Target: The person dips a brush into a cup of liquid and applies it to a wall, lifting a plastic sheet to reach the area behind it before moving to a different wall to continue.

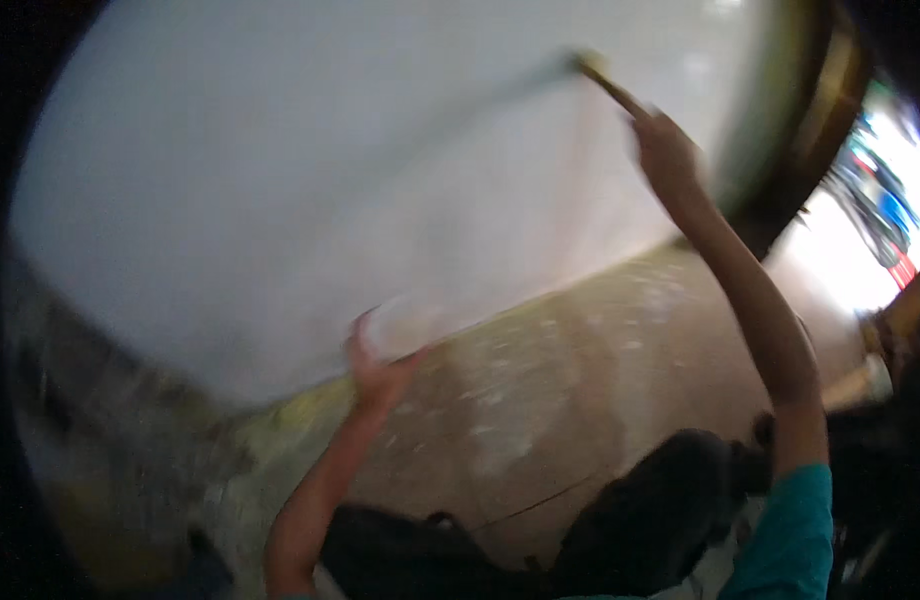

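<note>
My right hand (668,155), arm stretched up and forward, grips the handle of a paintbrush (613,87). The brush's yellowish head meets the pale wall (280,170), or comes very close to it; blur hides which. Low in front of the wall's bottom edge, my left hand (378,375) curves its thumb and fingers around a whitish rounded thing (388,325), bowl-like in outline. It blends into the wall behind it, so its kind and contents are unclear.
A brown floor (520,400) with pale stains meets the wall along a yellowish edge. My dark-clad knees (650,500) are bent below. At right stand a dark door frame (805,120) and a bright opening with a parked two-wheeler (870,210) outside. Rough, dark ground lies at left.
</note>
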